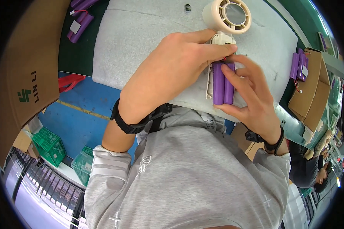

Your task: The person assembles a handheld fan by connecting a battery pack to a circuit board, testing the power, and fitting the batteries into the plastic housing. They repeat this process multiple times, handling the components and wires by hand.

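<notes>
I have both hands working close together around 2 o'clock, over a pale foam mat (130, 42) on the table (91, 53). The purple battery pack (219, 86), two cells side by side, lies there lengthwise along a cream handle shell (209, 86), whose narrow edge shows on the pack's 9 o'clock side; I cannot tell whether the cells sit fully down inside it. My right hand (252, 89) pinches the pack end to end, a finger near its 12 o'clock end and the thumb at its 6 o'clock end, which I judge keeps it square to the shell. My left hand (179, 57) is drawn narrow over the shell's upper end, just below the fan head (233, 15) at 1 o'clock, probably to steady the joined parts; red wires (224, 58) show beneath its fingers, but whether it grips them I cannot tell. The soft mat likely guards the casing from scratches and slipping. Spare purple packs (80, 28) lie near 11 o'clock, and more packs (302, 66) rest between 2 and 3 o'clock against an open cardboard box (313, 86), presumably set to the sides to leave the middle for my hands.
</notes>
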The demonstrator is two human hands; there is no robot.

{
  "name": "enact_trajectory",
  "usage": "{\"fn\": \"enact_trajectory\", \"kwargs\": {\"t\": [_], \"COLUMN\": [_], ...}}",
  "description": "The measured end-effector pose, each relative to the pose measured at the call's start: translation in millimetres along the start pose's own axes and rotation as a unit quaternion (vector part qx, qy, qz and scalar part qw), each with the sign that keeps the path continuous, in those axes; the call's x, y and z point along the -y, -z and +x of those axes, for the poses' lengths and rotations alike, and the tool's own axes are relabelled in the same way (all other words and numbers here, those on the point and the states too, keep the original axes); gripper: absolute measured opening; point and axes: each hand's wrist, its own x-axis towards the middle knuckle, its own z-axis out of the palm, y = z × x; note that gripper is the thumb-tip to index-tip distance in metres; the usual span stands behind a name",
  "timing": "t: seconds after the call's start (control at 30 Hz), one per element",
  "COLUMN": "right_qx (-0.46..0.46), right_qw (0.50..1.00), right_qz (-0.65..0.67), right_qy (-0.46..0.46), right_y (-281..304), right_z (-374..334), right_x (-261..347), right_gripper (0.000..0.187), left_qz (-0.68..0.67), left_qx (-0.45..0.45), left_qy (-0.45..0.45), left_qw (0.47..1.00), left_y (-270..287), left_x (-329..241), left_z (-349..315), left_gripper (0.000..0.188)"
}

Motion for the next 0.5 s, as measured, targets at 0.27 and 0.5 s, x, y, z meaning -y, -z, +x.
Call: {"fn": "enact_trajectory", "kwargs": {"t": [0.27,0.5], "right_qx": [-0.031,-0.057], "right_qw": [0.996,0.987], "right_qz": [-0.077,-0.131], "right_qy": [0.037,0.068], "right_y": [-3.8,-8.8], "right_z": [-4.2,-2.7], "right_x": [-1.0,-3.1], "right_gripper": [0.055,0.048], "left_qz": [-0.016,-0.031], "left_qx": [-0.014,-0.023], "left_qy": [0.006,0.002], "left_qw": [1.000,0.999], "left_y": [-1.7,-4.6], "left_x": [0.6,3.2], "left_z": [-1.3,-2.1], "left_gripper": [0.037,0.035]}}
